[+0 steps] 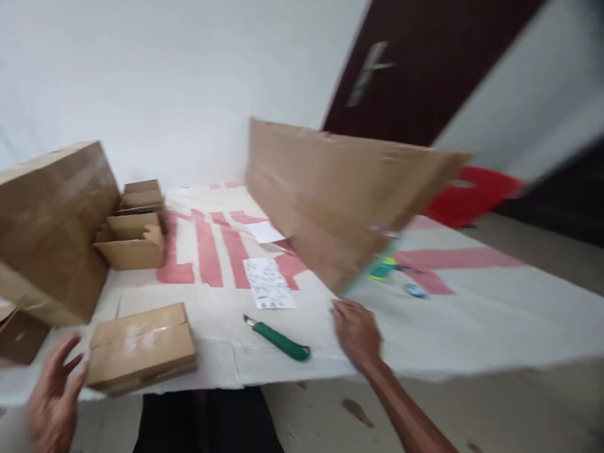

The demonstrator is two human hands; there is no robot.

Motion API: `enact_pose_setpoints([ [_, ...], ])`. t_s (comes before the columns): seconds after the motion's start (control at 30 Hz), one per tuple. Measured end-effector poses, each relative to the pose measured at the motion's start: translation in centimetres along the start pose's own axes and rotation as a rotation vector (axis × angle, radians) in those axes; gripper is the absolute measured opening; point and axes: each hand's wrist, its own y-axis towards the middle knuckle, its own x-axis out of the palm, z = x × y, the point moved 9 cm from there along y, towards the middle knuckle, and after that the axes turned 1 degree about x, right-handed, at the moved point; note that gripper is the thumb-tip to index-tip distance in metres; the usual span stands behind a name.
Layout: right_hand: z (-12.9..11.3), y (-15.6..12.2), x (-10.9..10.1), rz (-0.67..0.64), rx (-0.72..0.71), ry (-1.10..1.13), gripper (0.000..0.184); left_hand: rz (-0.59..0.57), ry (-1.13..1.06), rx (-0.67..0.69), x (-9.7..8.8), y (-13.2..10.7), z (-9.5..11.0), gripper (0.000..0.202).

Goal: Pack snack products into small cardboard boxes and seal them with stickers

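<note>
At the lower left, my left hand (54, 396) is open, its fingers apart beside a small cardboard box (141, 346). That box lies closed near the table's front edge, with shiny tape over its top. My right hand (358, 333) is low over the table, by the bottom corner of a large cardboard box (349, 195). Blur hides whether its bent fingers touch that box or hold anything. Between the hands lies a green-handled utility knife (280, 340), blade end pointing left. Behind the knife is a printed paper sheet (270, 283).
Another large cardboard box (56, 220) stands at left, beside several small open boxes (134, 242). A second paper (265, 232), a green-yellow tape roll (382, 268) and a small blue-white item (416, 290) lie on the cloth-covered table (472, 321). A red chair (476, 195) stands beyond.
</note>
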Motion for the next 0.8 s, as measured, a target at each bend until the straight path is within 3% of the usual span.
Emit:
enact_pose_setpoints([
  [0.07, 1.1, -0.2, 0.4, 0.010, -0.054, -0.045, 0.037, 0.007, -0.110, -0.117, -1.8, -2.2, -1.3, 0.075],
  [0.23, 2.9, -1.3, 1.4, -0.034, -0.057, -0.111, 0.055, -0.171, -0.308, -0.118, 1.1, -2.6, -1.9, 0.102],
  [0.43, 1.3, -2.1, -0.6, -0.029, -0.019, -0.137, 0.065, -0.342, -0.373, -0.139, 2.3, -2.0, -3.1, 0.119],
  [0.53, -0.9, -2.4, -0.8, -0.054, -0.039, -0.040, 0.056, -0.391, -0.409, -0.150, 2.6, -1.9, -3.6, 0.121],
  [0.7, -7.6, -5.9, 2.0, -0.345, -0.168, 0.134, 0.048, -0.335, -0.424, -0.135, 2.7, -2.3, -4.3, 0.110],
  [0.8, -10.9, -8.2, 3.1, -0.425, -0.255, 0.106, 0.047, -0.317, -0.400, -0.119, 2.7, -3.0, -4.3, 0.098],
])
